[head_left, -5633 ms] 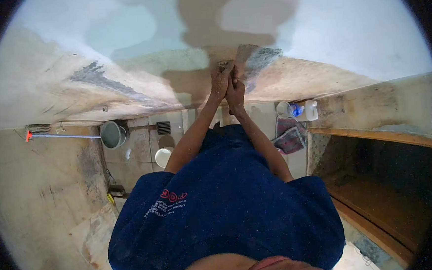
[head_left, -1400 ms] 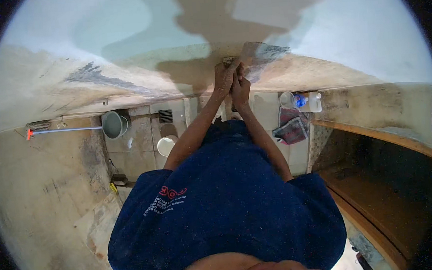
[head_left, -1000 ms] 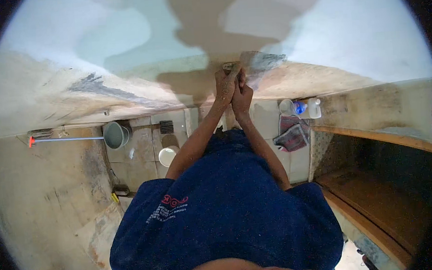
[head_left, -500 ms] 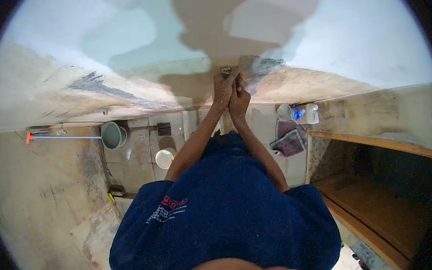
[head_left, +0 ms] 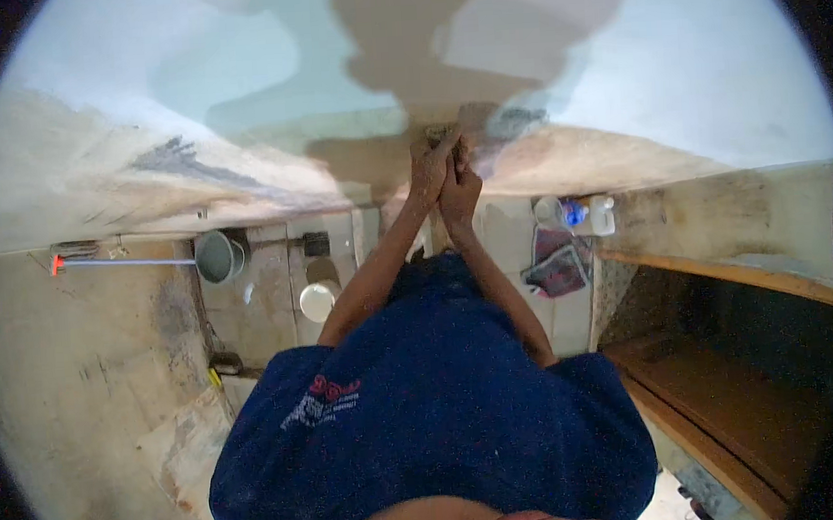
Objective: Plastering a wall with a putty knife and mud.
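Both my arms stretch forward to the stained wall [head_left: 370,129], and my hands meet there, close together. My left hand [head_left: 427,172] is closed, its fingers curled at the wall. Just right of it and slightly nearer, my right hand [head_left: 461,195] is closed too, its fingertips touching the left hand. A small dark, roughly rounded shape shows at the left hand's fingertips; whether it is a held thing or a mark on the wall I cannot tell. Whatever lies inside the fingers is hidden. My shadow falls over the wall around the hands.
Along the left of the tiled floor are a grey bucket [head_left: 219,258], a blue-handled brush [head_left: 131,262], a floor drain grate [head_left: 316,244] and a white tub [head_left: 318,302]. At right lie a folded mat [head_left: 555,271] and plastic containers [head_left: 602,218], beside a wooden-edged shelf [head_left: 723,277].
My hands stay together at the same spot on the wall, with hardly any shift. Nothing is taken up or let go.
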